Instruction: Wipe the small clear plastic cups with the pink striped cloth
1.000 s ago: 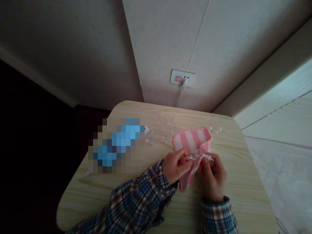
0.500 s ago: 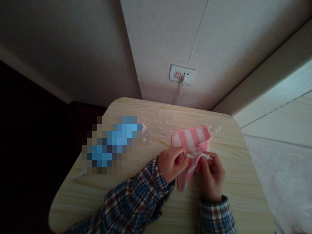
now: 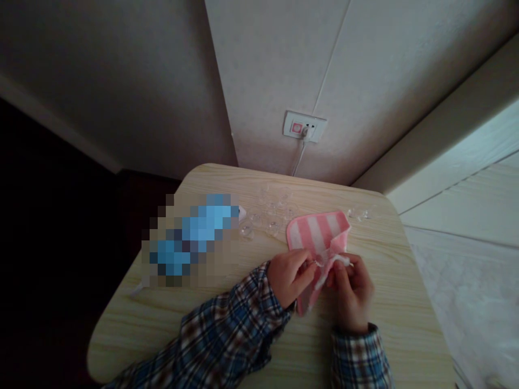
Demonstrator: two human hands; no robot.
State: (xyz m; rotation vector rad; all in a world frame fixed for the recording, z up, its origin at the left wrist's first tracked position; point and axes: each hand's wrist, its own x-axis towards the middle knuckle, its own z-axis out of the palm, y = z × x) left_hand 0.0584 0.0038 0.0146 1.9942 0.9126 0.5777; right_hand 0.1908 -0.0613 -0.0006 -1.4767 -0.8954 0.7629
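Observation:
A pink-and-white striped cloth [image 3: 314, 229] lies on the table, its right side folded over and its near part gathered up between my hands. My right hand [image 3: 353, 294] pinches a bunched white-and-pink edge of this cloth between thumb and fingers. From the left, my left hand [image 3: 288, 275] reaches over the cloth, thumb and index finger closed on a small clear suction cup [image 3: 319, 260]. The suction cup touches or nearly touches the gathered edge; its exact contact is too small to make out. Other clear suction cups [image 3: 274, 226] lie beyond my left hand.
The pale wood-grain table [image 3: 405, 302] has rounded corners. A blurred-out blue object [image 3: 206, 224] lies at the left. More clear pieces [image 3: 363, 214] sit at the back right. Behind stands a wall with a socket [image 3: 304, 127], a plug and a white cable.
My left hand has shifted slightly right toward the right hand, bringing the clear suction cup against or close to the cloth's edge. The right hand keeps its pinch and has hardly moved.

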